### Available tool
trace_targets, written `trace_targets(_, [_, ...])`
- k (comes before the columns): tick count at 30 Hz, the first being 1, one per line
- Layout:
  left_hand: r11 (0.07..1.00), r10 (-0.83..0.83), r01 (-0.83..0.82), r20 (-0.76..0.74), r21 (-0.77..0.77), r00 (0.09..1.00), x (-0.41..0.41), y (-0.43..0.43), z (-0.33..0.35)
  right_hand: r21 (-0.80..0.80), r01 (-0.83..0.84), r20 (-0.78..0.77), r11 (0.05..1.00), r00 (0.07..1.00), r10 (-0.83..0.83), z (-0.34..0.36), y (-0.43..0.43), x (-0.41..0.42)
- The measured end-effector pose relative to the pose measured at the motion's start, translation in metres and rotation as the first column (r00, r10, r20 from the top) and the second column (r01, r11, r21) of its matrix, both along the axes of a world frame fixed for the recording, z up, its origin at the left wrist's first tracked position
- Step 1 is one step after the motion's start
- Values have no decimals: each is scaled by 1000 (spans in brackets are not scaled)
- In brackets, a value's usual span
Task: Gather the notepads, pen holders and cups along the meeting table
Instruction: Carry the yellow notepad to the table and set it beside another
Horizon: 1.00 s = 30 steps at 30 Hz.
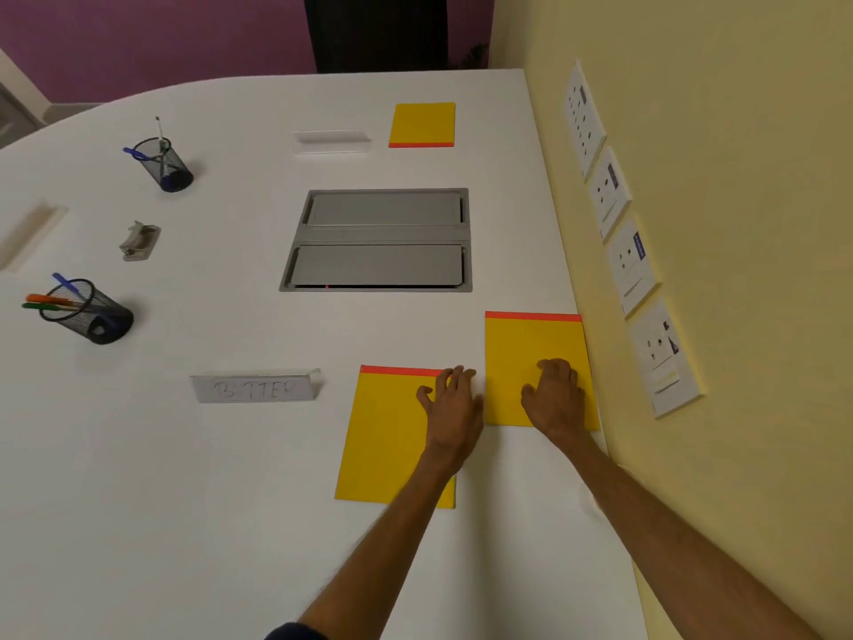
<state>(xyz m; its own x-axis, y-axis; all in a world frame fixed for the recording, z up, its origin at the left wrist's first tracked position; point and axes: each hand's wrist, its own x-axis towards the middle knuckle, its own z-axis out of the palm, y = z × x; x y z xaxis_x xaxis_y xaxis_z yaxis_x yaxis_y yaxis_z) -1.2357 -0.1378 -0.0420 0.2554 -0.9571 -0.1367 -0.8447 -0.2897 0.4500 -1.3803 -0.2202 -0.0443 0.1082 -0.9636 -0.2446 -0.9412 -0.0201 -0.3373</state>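
At the left of the bench [184, 501], the near pen holder [87, 311] and the far pen holder [164, 164] stand well apart and untouched, seemingly set out one per seat. The left hand [450, 404] lies flat, fingers spread, on the top right corner of the near notepad [387, 436]. The right hand [554, 394] presses flat on the wall-side notepad [531, 344]. Neither hand grips. I'd guess they mean to slide the pads together. Both pads run lengthwise away from the person, red strip at the far end. The far notepad [422, 124] has its strip nearest us.
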Motion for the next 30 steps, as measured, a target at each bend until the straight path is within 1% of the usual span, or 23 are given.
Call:
trace_targets(3, [995,97,-96,47,-20,994,27,15,4,-85,-3,132,996,991,15,8,19,20])
trace_targets(6, [971,234,-239,118,29,965,57,36,2,-72,-70,308,995,947,89,7,45,39])
trace_targets(8, [949,305,-314,147,41,941,74,55,-1,-46,-112,351,993,928,121,5,63,49])
trace_targets(10, [936,341,-350,158,34,927,88,74,-4,10,-124,348,992,931,113,2,76,59])
trace_targets(15, [898,414,-424,105,116,904,109,104,-7,165,-99,291,981,956,47,-1,90,77])
trace_targets(17, [894,413,-420,80,153,907,112,115,-8,231,-73,257,970,966,11,0,97,82])
trace_targets(19, [896,412,-410,24,169,911,110,122,-7,278,-50,210,959,978,-10,2,102,87])
trace_targets(21, [884,447,-432,-52,179,893,107,124,-5,309,-22,216,951,975,-48,1,105,90])
trace_targets(23, [867,485,-460,-116,193,867,104,123,-3,357,41,283,933,947,-150,0,106,93])
trace_targets(26, [818,568,-529,-179,225,803,101,119,-2,429,126,418,895,850,-320,-1,104,94])
trace_targets(30, [730,682,-614,-246,302,689,97,120,-2,466,181,479,866,771,-419,1,108,93])
